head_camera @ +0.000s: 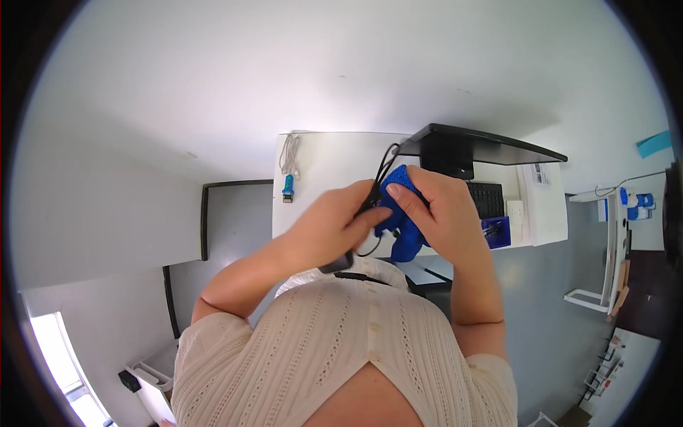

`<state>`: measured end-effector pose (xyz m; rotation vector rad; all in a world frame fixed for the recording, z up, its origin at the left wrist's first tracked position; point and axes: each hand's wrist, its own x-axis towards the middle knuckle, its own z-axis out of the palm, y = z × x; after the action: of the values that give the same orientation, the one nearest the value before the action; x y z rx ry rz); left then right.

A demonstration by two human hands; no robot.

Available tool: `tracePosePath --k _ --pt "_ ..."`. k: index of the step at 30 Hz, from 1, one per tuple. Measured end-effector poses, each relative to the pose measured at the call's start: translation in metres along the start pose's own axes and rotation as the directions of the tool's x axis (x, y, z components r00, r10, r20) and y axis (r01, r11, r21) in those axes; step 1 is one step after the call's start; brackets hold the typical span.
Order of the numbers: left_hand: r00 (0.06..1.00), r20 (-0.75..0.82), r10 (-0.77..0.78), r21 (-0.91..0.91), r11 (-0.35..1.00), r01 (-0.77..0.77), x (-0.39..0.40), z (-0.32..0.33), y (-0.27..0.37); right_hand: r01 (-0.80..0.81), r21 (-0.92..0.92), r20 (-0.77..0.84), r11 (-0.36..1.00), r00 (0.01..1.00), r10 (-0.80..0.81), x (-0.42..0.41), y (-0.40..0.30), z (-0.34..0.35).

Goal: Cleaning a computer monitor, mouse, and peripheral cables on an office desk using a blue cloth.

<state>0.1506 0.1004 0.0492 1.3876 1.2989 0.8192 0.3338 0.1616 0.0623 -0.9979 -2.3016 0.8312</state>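
Close in front of my chest, my left hand [344,221] grips a bundled black cable [381,173]. A dark block-like object [339,263], perhaps a power adapter, hangs below this hand; whether it joins the cable is hidden. My right hand [440,208] pinches a blue knitted fabric item [408,243], possibly a glove, between thumb and fingers. The two hands are side by side, and the cable crosses in front of the fabric's left edge. A thin loop of cable dangles beneath them.
On the white desk [320,155] lie a coiled pale cable [290,155] and a blue device [288,188]. To the right are a monitor [491,147], keyboard [486,198], white power socket [515,212], blue pen tray [501,240] and white stack [547,213].
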Motion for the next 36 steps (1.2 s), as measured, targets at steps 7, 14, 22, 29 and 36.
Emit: tracePosePath --k 7,14,22,29,36 --pt "0.995 -0.018 -0.096 0.260 0.961 0.097 -0.026 -0.062 0.003 -0.182 0.267 0.277 0.946 0.955 0.106 -0.023 0.044 -0.049" --pt "0.782 -0.619 -0.071 -0.234 0.967 -0.097 -0.067 -0.130 -0.021 -0.312 0.418 0.215 0.853 0.947 0.241 -0.055 0.091 -0.078" --pt "0.671 -0.690 -0.271 -0.626 0.688 -0.366 -0.082 -0.173 -0.078 -0.347 0.478 0.018 0.807 0.922 0.386 -0.066 0.105 -0.067" --pt "0.739 -0.673 -0.033 -0.288 0.932 -0.220 -0.020 -0.047 -0.024 -0.169 0.021 -0.016 0.985 0.985 0.170 -0.022 0.043 -0.021" --pt "0.933 -0.312 0.178 -0.123 0.967 -0.225 0.002 0.011 -0.020 0.156 -0.035 0.025 0.987 0.988 -0.155 0.008 0.001 0.003"
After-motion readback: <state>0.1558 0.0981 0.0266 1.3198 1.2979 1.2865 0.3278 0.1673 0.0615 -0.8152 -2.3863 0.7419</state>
